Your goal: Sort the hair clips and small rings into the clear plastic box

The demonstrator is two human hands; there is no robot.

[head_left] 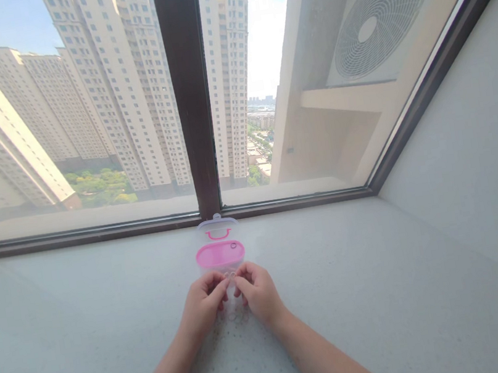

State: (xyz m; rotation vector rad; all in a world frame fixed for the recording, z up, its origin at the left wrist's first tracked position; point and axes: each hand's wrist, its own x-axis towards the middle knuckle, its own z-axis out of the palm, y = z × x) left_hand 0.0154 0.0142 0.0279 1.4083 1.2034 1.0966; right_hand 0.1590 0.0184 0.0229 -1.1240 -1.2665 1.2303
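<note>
My left hand and my right hand meet over the pale sill, thumbs and forefingers pinched. Between the fingertips are small thin rings, one seemingly at each hand; whether they are linked I cannot tell. Under my hands lie several more thin rings, faint against the surface. Just beyond my fingers stands an oval pink plastic box with a single dark ring lying inside at its right. Its clear lid, with a pink handle, is tilted back behind it.
The speckled white sill runs up to a dark window frame behind the box. A white wall rises on the right. Tall buildings and an air-conditioner fan are outside the glass.
</note>
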